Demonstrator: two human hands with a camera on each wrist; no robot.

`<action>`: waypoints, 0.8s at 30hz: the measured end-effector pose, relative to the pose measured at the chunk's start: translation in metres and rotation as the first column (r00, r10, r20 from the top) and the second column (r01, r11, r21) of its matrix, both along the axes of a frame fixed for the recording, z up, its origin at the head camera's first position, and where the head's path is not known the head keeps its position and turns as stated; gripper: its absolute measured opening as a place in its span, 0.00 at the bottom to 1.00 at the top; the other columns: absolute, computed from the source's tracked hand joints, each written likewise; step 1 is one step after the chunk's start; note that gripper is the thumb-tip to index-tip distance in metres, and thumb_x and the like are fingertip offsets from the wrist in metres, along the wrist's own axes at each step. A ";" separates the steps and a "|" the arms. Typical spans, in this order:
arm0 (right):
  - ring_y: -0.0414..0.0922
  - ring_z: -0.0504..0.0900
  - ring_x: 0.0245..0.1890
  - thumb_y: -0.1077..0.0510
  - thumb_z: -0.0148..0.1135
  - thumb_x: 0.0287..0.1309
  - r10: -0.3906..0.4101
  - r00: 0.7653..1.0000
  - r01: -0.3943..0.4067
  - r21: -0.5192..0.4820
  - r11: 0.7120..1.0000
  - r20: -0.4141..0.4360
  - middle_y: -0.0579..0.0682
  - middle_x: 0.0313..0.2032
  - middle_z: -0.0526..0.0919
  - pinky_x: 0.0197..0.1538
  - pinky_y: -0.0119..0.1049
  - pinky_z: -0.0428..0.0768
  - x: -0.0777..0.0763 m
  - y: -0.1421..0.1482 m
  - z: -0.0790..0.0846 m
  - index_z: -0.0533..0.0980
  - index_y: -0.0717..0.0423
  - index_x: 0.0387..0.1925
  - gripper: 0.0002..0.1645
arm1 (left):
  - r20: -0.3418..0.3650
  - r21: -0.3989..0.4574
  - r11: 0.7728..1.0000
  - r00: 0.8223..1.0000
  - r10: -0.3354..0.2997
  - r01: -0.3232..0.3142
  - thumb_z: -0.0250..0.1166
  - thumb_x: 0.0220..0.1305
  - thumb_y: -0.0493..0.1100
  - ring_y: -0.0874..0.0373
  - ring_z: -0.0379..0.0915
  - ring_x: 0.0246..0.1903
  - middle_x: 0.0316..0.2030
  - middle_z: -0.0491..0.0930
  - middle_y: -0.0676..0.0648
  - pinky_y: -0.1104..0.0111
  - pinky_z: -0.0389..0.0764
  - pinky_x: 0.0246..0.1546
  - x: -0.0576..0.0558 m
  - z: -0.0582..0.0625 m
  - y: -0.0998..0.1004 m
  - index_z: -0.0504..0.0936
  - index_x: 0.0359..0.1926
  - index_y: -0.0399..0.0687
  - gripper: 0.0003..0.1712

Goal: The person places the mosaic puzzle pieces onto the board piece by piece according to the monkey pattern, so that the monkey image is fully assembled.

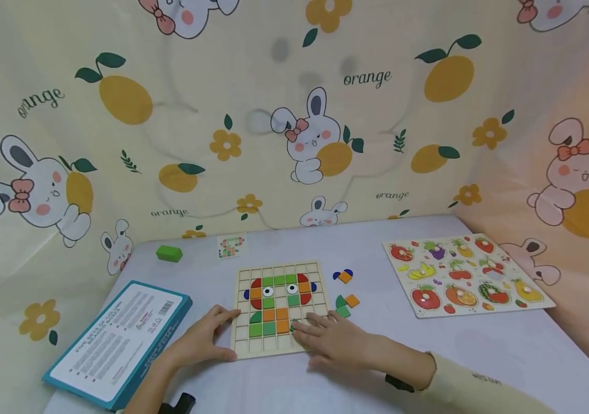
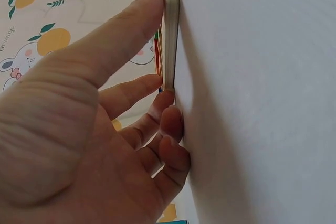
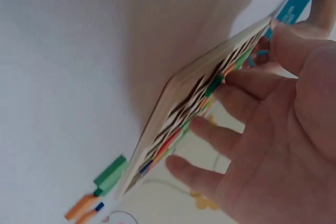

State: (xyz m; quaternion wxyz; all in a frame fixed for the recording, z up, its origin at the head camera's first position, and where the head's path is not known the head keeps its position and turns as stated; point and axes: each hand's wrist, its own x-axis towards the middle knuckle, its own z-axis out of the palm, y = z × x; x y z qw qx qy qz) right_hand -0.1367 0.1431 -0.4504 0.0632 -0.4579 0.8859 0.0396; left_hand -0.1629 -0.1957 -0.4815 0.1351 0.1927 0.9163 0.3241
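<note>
A wooden grid board (image 1: pixel 256 346) lies on the table, with coloured tiles forming a figure with two round eyes. At its lower left corner my left hand (image 1: pixel 198 339) holds the edge between thumb and curled fingers; the left wrist view shows the thumb (image 2: pixel 123 38) against the board's side. My right hand (image 1: pixel 338 342) reaches over the lower right part, its fingers fairly straight. One fingertip touches a small dark green tile (image 3: pixel 214 85) on the grid. The cells beneath that palm are hidden. Loose orange tiles (image 1: pixel 352 301) and green tiles (image 1: pixel 343 311) lie right of the board.
A blue box (image 1: pixel 118 345) lies at left. Behind stand a green block (image 1: pixel 169 253) and a small pattern card (image 1: pixel 231 246). Blue and orange tiles (image 1: pixel 345 277) sit beyond the right hand. A fruit puzzle board (image 1: pixel 467 276) lies at right. A printed cloth hangs behind.
</note>
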 end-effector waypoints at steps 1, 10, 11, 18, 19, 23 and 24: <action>0.52 0.61 0.73 0.37 0.48 0.72 0.021 0.999 -0.021 0.012 1.000 -0.035 0.44 0.74 0.62 0.64 0.59 0.67 -0.002 0.000 0.001 0.63 0.46 0.74 0.36 | -0.003 0.000 1.000 1.000 -0.003 0.003 0.81 0.45 0.56 0.54 0.64 0.45 0.47 0.68 0.49 0.67 0.68 0.38 0.000 0.001 0.000 0.69 0.71 0.45 0.53; 0.46 0.64 0.71 0.43 0.54 0.71 0.181 0.936 -0.153 0.114 0.982 -0.301 0.38 0.68 0.70 0.61 0.50 0.73 -0.015 0.002 0.003 0.73 0.39 0.67 0.26 | 0.009 0.003 1.000 1.000 0.006 -0.006 0.81 0.45 0.57 0.55 0.64 0.44 0.46 0.67 0.49 0.69 0.69 0.37 0.000 0.000 0.000 0.69 0.71 0.46 0.53; 0.45 0.64 0.71 0.43 0.54 0.71 0.189 0.932 -0.160 0.116 0.980 -0.308 0.38 0.68 0.70 0.61 0.50 0.73 -0.016 0.002 0.002 0.73 0.39 0.67 0.26 | 0.013 0.003 1.000 1.000 0.007 -0.007 0.81 0.45 0.57 0.55 0.64 0.44 0.46 0.67 0.49 0.68 0.69 0.36 0.000 0.000 0.001 0.69 0.71 0.46 0.53; 0.47 0.64 0.71 0.45 0.52 0.73 0.219 0.931 -0.207 0.072 0.976 -0.293 0.39 0.69 0.70 0.62 0.51 0.73 -0.019 0.009 0.000 0.73 0.41 0.67 0.25 | 0.030 -0.003 1.000 0.999 0.015 -0.015 0.81 0.44 0.58 0.55 0.64 0.44 0.45 0.67 0.49 0.67 0.69 0.36 -0.001 0.000 0.000 0.69 0.71 0.48 0.54; 0.47 0.64 0.71 0.45 0.52 0.73 0.220 0.935 -0.212 0.058 0.975 -0.278 0.39 0.69 0.69 0.62 0.52 0.72 -0.020 0.010 -0.001 0.73 0.41 0.67 0.25 | 0.029 -0.002 1.000 0.999 0.016 -0.016 0.81 0.44 0.58 0.55 0.64 0.44 0.45 0.67 0.49 0.68 0.69 0.36 -0.001 0.000 0.001 0.69 0.71 0.48 0.54; 0.49 0.64 0.71 0.47 0.53 0.73 0.226 0.951 -0.232 -0.001 0.973 -0.212 0.42 0.69 0.70 0.62 0.53 0.72 -0.024 0.013 0.001 0.73 0.44 0.67 0.25 | 0.021 0.002 1.000 1.000 0.012 -0.012 0.81 0.45 0.56 0.54 0.64 0.44 0.45 0.67 0.49 0.68 0.68 0.36 0.000 0.000 0.001 0.69 0.71 0.46 0.53; 0.50 0.65 0.71 0.48 0.53 0.73 0.231 0.952 -0.238 -0.012 0.971 -0.203 0.42 0.69 0.70 0.61 0.53 0.72 -0.025 0.014 0.001 0.73 0.44 0.67 0.25 | 0.020 0.003 1.000 1.000 0.011 -0.011 0.81 0.44 0.56 0.54 0.64 0.44 0.45 0.67 0.49 0.68 0.68 0.36 0.000 0.000 0.001 0.69 0.71 0.46 0.53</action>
